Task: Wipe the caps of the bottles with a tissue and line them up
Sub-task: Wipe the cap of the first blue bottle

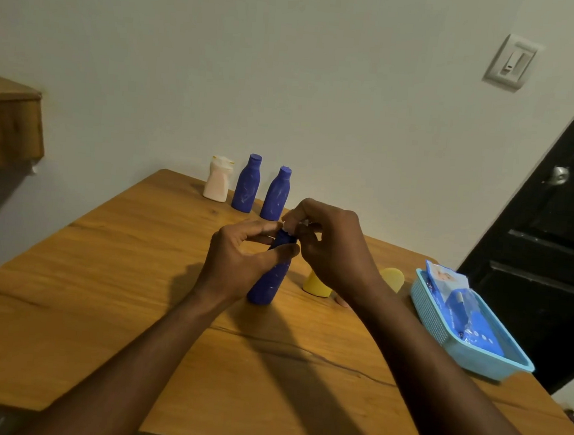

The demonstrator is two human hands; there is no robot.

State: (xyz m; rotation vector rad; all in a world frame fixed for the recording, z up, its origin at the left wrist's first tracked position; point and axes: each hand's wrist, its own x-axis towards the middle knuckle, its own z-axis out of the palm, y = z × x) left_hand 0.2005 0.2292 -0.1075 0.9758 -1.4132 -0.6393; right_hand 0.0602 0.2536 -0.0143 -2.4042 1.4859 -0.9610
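We wipe a blue bottle (271, 278) cap on the desk (137, 274).
Left hand (241, 258) curled round its neck; right hand (331, 245) pinches tissue (287, 225) on top.

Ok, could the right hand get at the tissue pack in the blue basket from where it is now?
Probably yes: the tissue pack lies exposed in the open-topped blue basket, just to the right hand's side, with nothing between, though that hand is busy at the blue bottle's cap.

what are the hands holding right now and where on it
The left hand grips the blue bottle around its upper body. The right hand pinches a bit of white tissue against the bottle's cap.
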